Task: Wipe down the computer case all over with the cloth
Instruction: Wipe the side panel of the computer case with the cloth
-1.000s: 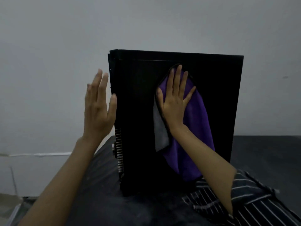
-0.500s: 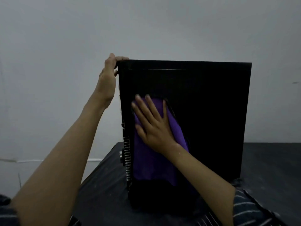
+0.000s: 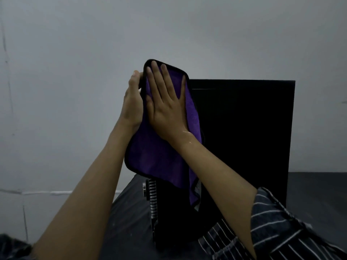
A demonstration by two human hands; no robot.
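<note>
Now my right hand [image 3: 165,106] lies flat, fingers spread, pressing the purple cloth [image 3: 159,158] over the top left corner of the computer case [image 3: 244,128], which stands upright on the dark table [image 3: 311,186]; my left hand [image 3: 131,104] backs it, but its fingers are hidden, so I cannot tell its hold. Pushing this high could tip the case. Earlier the cloth sat lower on the near panel.

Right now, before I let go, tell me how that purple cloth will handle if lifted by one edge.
Probably floppy: the purple cloth sags in folds below the right hand. Likely light, since flat fingers alone hold it against the left hand. Its fuzzy-looking face should grip rather than slide on the computer case.
</note>
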